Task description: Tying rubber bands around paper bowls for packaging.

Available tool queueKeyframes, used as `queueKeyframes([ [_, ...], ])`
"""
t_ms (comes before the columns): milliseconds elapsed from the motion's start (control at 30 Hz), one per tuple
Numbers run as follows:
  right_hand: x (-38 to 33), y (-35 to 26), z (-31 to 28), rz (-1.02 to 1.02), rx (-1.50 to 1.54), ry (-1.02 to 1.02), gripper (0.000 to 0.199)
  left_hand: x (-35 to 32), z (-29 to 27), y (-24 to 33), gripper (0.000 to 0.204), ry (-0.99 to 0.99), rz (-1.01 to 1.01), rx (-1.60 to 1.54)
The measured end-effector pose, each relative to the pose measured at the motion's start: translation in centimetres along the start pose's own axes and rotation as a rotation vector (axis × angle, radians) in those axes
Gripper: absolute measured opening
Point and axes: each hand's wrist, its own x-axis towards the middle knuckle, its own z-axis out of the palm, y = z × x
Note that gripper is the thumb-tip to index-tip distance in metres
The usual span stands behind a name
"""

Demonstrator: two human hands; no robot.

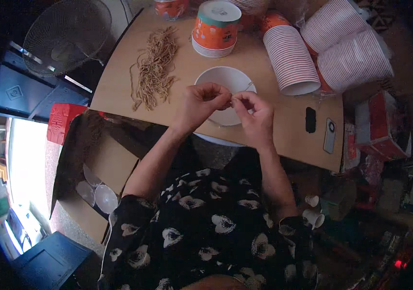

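My left hand point(202, 102) and my right hand point(257, 115) meet above a white paper bowl point(223, 81) on a brown cardboard tabletop point(284, 121). The fingertips of both hands pinch something small and thin between them; it looks like a rubber band, but I cannot tell for sure. A pile of tan rubber bands point(154, 67) lies to the left of the bowl, apart from my hands.
Stacks of orange and white paper cups: one upright point(215, 26), several lying on their sides at the back right point(291, 60) point(354, 55). A small black object point(310, 120) and a remote-like device point(330, 135) at right. An open cardboard box point(102, 169) with clear plastic lids point(105, 198) at lower left. A fan point(66, 34) at top left.
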Motion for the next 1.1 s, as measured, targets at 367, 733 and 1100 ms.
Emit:
queueKeyframes([
  [367, 0.1, 0.4, -0.3, 0.118, 0.122, -0.025, 0.013, 0.2, 0.0, -0.8, 0.012, -0.019, -0.036, -0.054],
  [733, 0.5, -0.1, -0.7, 0.262, 0.275, -0.011, 0.014, -0.2, 0.3, -0.4, 0.015, -0.043, 0.001, 0.005],
  [1100, 0.4, -0.6, -0.5, 0.313, 0.278, -0.016, 0.015, 0.2, 0.1, -2.4, 0.015, -0.011, 0.045, -0.003],
])
